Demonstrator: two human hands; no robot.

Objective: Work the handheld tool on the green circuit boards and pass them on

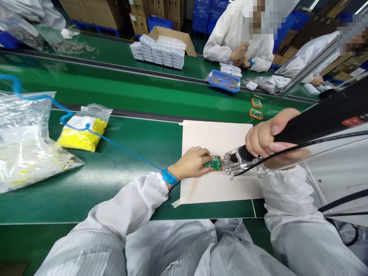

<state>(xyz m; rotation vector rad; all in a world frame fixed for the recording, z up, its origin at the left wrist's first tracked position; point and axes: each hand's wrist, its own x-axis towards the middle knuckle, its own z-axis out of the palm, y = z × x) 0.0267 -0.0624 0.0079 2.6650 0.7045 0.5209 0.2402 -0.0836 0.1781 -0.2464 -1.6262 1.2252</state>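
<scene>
My left hand presses down on a small green circuit board in an orange frame, which lies on a pale sheet taped to the green bench. My right hand grips a black electric screwdriver whose metal tip assembly points at the board's right edge. A black cable runs from the tool to the right. A blue wrist strap with a coiled blue cord is on my left wrist.
Two more orange-framed boards lie on the belt beyond. A bag of yellow parts and clear bags sit at left. Stacked white boxes, a blue tray and two workers in white coats are across the conveyor.
</scene>
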